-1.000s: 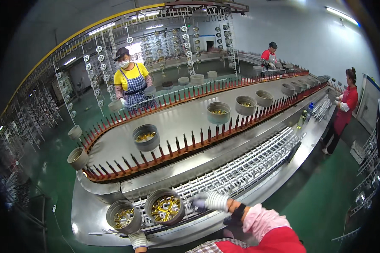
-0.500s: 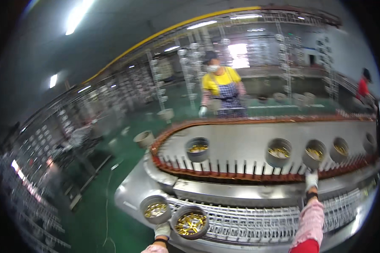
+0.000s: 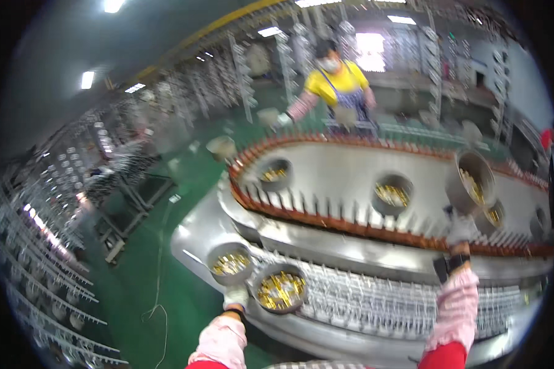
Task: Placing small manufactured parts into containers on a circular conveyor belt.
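My right hand (image 3: 461, 229), in a pale glove, grips the near side of a grey bucket (image 3: 458, 184). This bucket is tilted above the steel table, and small gold-coloured pieces (image 3: 472, 186) show inside. At the lower left, my left hand (image 3: 235, 296), gloved too, is closed at the near rim of a round grey tub (image 3: 215, 273); its fingers are partly hidden. Gold and silver pieces fill that tub. Close beside it, to the right, stands a second tub (image 3: 268, 307) of similar pieces.
An oval steel table (image 3: 332, 166) is ringed by a brown track (image 3: 326, 222) with upright pins. More buckets (image 3: 385, 206) stand on it. Wire racks (image 3: 375, 301) lie along the near side. Across the table a person (image 3: 341, 92) in yellow reaches toward a pale bucket (image 3: 268, 117).
My right hand has raised the grey bucket off the table and tilted it. My left hand stays at its tub. The person opposite has stretched an arm out to the left. The view has shifted.
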`<state>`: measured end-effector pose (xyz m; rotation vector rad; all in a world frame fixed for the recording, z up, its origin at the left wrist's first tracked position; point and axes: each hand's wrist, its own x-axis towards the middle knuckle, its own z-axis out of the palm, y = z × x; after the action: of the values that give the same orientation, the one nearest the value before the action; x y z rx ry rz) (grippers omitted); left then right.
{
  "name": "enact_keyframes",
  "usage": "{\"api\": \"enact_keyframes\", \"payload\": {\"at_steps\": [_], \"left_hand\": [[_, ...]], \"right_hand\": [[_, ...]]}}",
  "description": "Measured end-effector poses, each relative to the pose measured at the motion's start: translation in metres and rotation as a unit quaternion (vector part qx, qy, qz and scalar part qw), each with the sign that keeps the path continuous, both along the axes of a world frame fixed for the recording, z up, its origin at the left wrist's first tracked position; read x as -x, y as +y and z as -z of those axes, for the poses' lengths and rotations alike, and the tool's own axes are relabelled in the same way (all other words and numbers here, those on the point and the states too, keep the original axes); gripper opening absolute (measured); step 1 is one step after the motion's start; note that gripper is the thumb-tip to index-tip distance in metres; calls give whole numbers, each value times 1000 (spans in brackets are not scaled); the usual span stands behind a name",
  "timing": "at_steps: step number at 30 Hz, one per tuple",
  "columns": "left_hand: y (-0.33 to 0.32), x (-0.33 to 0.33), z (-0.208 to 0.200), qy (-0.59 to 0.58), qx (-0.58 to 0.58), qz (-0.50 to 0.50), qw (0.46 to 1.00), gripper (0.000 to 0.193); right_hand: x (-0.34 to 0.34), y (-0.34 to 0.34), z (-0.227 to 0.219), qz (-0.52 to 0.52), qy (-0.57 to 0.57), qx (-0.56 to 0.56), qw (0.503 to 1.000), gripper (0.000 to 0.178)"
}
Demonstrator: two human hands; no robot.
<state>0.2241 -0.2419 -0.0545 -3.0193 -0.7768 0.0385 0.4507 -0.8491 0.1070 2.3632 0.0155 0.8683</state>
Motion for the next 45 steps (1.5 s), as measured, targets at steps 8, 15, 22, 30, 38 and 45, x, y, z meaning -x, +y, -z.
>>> {"api": "enact_keyframes", "payload": {"at_steps": [8,15,22,30,38,45], "left_hand": [[33,-24,6,1,34,45,998,29],[18,-8,4,-27,-102,141,984,25],[8,-6,-9,-101,-18,116,988,23],[9,9,-24,-108,-15,159,981,20],[56,-15,31,-2,-106,150,983,26],[-29,68,-57,-280,256,99,920,36]], "right_hand": [[135,103,26,-218,-50,-336,915,14],[250,179,78,-212,92,-428,874,24],[234,232,125,-195,174,-507,821,25],[231,256,147,-188,211,-513,810,26],[254,261,146,-176,246,-518,801,28],[265,251,143,-180,275,-517,790,29]]}}
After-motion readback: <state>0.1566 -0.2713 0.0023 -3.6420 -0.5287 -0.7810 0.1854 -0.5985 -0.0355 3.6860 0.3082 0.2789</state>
